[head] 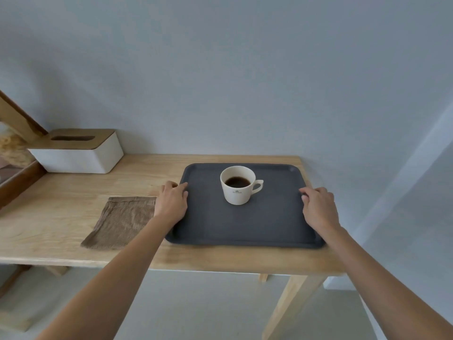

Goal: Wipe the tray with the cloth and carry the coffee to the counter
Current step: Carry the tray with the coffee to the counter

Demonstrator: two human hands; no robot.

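Observation:
A dark grey tray point(245, 224) lies flat on the right part of a light wooden table point(98, 182). A white cup of black coffee point(239, 185) stands upright on the tray's far half, handle to the right. My left hand point(172, 201) curls over the tray's left rim and my right hand point(317, 204) curls over its right rim. A folded brown cloth point(122, 223) lies on the table just left of my left wrist, untouched.
A white tissue box with a wooden lid point(78, 150) sits at the table's back left, next to a wooden frame point(17, 119). A pale wall runs behind the table. The table's right edge is close to the tray.

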